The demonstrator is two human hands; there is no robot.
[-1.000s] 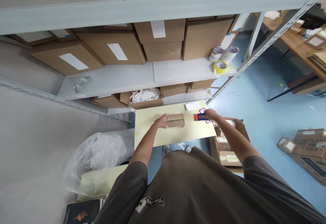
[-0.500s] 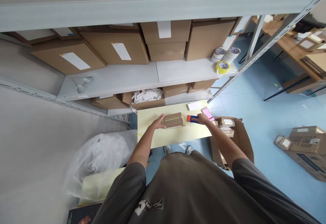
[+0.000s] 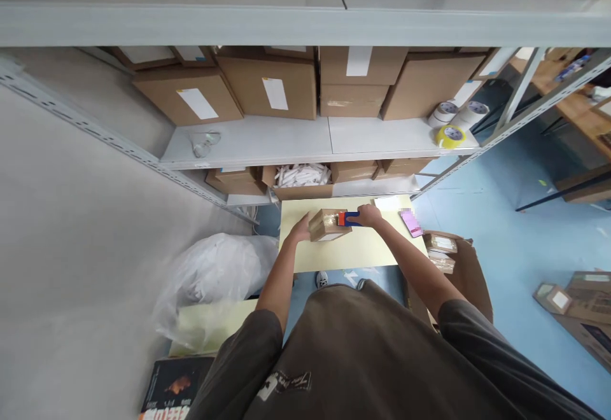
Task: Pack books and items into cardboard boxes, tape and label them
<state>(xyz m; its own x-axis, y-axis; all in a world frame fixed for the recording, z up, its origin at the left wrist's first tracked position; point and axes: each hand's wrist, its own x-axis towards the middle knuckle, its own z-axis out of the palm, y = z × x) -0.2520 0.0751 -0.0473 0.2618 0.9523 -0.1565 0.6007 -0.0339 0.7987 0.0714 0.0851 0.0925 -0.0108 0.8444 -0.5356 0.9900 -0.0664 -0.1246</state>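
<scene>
A small brown cardboard box (image 3: 328, 229) with shiny clear tape on it is tilted over the pale yellow tabletop (image 3: 344, 254). Its left end is gripped by my left hand (image 3: 300, 229), whose fingers are partly hidden. My right hand (image 3: 370, 216) is closed round a blue hand tool with an orange-red head (image 3: 352, 219); its exact kind is too small to make out. The tool's head overlaps the right part of the box's taped top. To the right of my right hand lies a phone with a pink screen (image 3: 411, 223), near a white paper (image 3: 387, 203).
Ahead stands a metal shelf (image 3: 286, 143) with cartons, tape rolls (image 3: 450, 137) and clear glasses (image 3: 204, 143). An open carton (image 3: 470, 273) holding small taped boxes is right of the table. A plastic bag (image 3: 214, 267) bulges at the left.
My right hand has brought the blue tool left onto the box. The box has turned and tilted in my left hand. The whole view has shifted, so the shelf appears further right.
</scene>
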